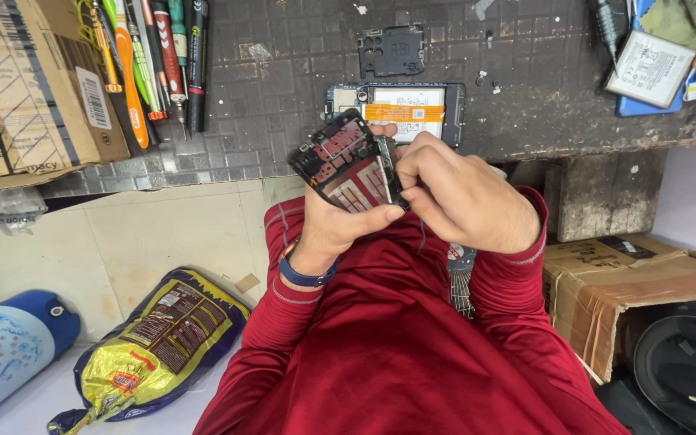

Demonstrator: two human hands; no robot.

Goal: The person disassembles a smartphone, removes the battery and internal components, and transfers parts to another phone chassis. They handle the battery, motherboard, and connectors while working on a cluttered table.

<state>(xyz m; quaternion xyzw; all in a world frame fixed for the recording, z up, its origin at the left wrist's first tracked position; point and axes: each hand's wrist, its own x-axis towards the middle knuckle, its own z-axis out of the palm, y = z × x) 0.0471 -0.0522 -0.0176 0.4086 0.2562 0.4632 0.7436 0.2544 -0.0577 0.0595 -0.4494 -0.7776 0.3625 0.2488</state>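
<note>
While held above the lap, just short of the tabletop (pixel 525 105), the phone frame (pixel 346 161) sits gripped in the left hand (pixel 340 225); the right hand (pixel 465 193) pinches closed on its edge.

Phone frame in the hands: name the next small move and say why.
Probably ease the pinched edge a little further off. The left hand cradles the dark phone frame tilted above the lap, and the right hand pinches its right edge. The opened phone lies on the workbench just beyond.
</note>
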